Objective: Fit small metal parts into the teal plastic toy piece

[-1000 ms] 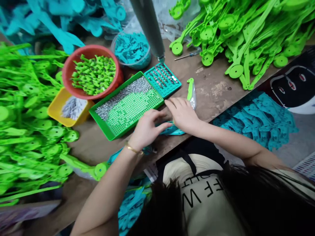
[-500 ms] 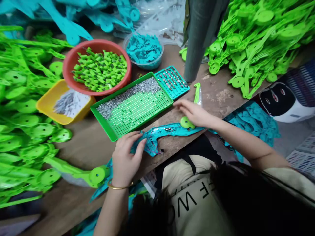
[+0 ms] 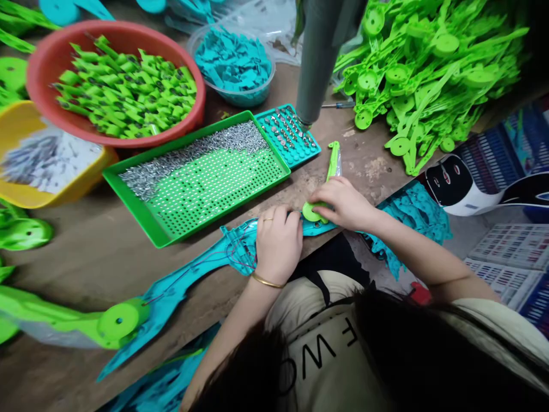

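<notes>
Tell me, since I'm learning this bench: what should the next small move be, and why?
Probably ease the round lime-green plastic disc squarely onto the long blue plastic piece: the right hand holds it at that piece's edge, while the left hand lies over the piece.

The one view comes from the wearer's head, facing forward and steeply down. It looks from fairly close over the tabletop (image 3: 86, 246), with the left hand (image 3: 279, 240) and right hand (image 3: 345, 205) near mid-frame and the wearer's shirt (image 3: 332, 375) at the bottom. The tabletop's front edge runs aslant; the blurred margins perhaps suggest a wide lens.
</notes>
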`<state>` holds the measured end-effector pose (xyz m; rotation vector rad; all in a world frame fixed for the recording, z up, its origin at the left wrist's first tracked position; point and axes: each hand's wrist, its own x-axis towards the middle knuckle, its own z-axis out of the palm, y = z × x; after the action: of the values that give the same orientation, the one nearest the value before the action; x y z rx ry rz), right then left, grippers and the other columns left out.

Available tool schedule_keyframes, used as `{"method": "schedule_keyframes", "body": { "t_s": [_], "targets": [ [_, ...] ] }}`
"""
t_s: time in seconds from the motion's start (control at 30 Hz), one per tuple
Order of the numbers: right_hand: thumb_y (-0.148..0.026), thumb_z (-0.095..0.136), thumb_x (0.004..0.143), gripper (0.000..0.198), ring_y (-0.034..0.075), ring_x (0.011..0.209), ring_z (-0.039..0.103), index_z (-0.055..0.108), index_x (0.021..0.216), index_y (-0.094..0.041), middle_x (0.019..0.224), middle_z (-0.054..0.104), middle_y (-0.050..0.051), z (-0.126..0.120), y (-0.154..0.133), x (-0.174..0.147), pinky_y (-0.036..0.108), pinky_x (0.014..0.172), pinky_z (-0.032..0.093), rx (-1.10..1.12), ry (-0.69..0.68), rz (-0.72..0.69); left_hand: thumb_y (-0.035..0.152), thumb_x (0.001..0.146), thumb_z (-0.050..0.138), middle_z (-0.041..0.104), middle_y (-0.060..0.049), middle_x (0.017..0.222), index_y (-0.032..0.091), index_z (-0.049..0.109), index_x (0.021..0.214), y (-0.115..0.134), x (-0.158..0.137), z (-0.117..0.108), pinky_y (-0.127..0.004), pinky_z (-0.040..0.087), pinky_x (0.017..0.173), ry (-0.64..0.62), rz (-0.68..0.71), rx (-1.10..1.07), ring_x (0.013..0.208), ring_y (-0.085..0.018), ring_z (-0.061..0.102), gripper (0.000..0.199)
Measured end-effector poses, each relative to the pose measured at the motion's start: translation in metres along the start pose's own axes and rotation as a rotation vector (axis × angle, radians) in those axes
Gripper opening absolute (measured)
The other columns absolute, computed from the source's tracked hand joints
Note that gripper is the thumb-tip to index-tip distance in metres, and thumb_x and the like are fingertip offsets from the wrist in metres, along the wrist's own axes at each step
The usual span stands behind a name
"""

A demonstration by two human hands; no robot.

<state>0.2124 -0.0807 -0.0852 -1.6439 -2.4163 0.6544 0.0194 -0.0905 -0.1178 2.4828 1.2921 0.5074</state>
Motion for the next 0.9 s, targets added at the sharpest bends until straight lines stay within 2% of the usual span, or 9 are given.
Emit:
{"method": "schedule_keyframes", "body": {
  "t_s": [0.1,0.23,0.33,0.43,0.57,0.77,0.9],
  "targets": [
    [-0.023,0.055,0.089,0.020,0.024,0.097,0.063,0.069,0.102,-0.016,0.102,0.072,0.011,-0.013,0.002,0.013,0.039,0.090,0.043,-0.061,-0.154,-0.044,0.025,0.092,0.048,0.065,-0.012,0.099,0.018,0.067,0.086,-0.002,0.001,0.002,-0.044,0.043,0.084,-0.008,-0.006,0.011,0.096,-0.029,0.055,0.021],
    [-0.025,0.057,0.088,0.026,0.023,0.096,0.064,0.068,0.110,-0.015,0.104,0.072,0.012,-0.020,0.010,0.024,0.036,0.084,0.045,-0.054,-0.239,-0.123,0.024,0.091,0.048,0.065,-0.012,0.100,0.017,0.067,0.087,-0.002,0.000,0.003,-0.042,0.044,0.084,-0.003,-0.019,0.000,0.096,-0.028,0.055,0.021],
    [-0.024,0.057,0.088,0.028,0.020,0.093,0.065,0.068,0.113,-0.017,0.104,0.073,0.009,-0.020,0.017,0.028,0.033,0.083,0.045,0.004,-0.294,-0.171,0.024,0.092,0.048,0.064,-0.012,0.100,0.016,0.067,0.087,-0.003,0.000,0.005,-0.041,0.045,0.085,0.008,-0.021,-0.027,0.095,-0.027,0.054,0.021],
    [-0.024,0.057,0.087,0.025,0.018,0.087,0.066,0.070,0.108,-0.019,0.100,0.074,0.007,-0.022,0.020,0.031,0.030,0.076,0.044,-0.021,-0.339,-0.155,0.023,0.092,0.048,0.064,-0.012,0.100,0.017,0.066,0.086,-0.003,-0.002,0.006,-0.042,0.044,0.085,0.006,-0.019,-0.065,0.096,-0.027,0.054,0.020],
    [-0.029,0.060,0.087,0.026,0.017,0.079,0.065,0.070,0.108,-0.020,0.095,0.075,0.005,-0.031,0.019,0.037,0.027,0.068,0.041,-0.040,-0.419,-0.232,0.022,0.092,0.047,0.063,-0.012,0.101,0.018,0.066,0.087,-0.004,-0.004,0.007,-0.043,0.045,0.086,-0.002,-0.022,-0.084,0.096,-0.027,0.054,0.020],
    [-0.029,0.062,0.085,0.021,0.016,0.069,0.062,0.071,0.102,-0.021,0.085,0.074,0.005,-0.038,0.007,0.047,0.028,0.060,0.036,-0.168,-0.518,-0.225,0.022,0.093,0.046,0.063,-0.011,0.100,0.018,0.065,0.089,-0.002,-0.006,0.007,-0.042,0.044,0.086,0.010,-0.012,-0.084,0.094,-0.025,0.053,0.019],
    [-0.029,0.062,0.084,0.021,0.019,0.071,0.063,0.068,0.100,-0.016,0.089,0.072,0.009,-0.036,-0.002,0.048,0.029,0.059,0.036,-0.286,-0.535,-0.204,0.022,0.092,0.048,0.063,-0.010,0.100,0.020,0.065,0.088,-0.003,-0.006,0.007,-0.041,0.044,0.086,0.037,-0.010,-0.060,0.094,-0.025,0.053,0.017]
  ]
}}
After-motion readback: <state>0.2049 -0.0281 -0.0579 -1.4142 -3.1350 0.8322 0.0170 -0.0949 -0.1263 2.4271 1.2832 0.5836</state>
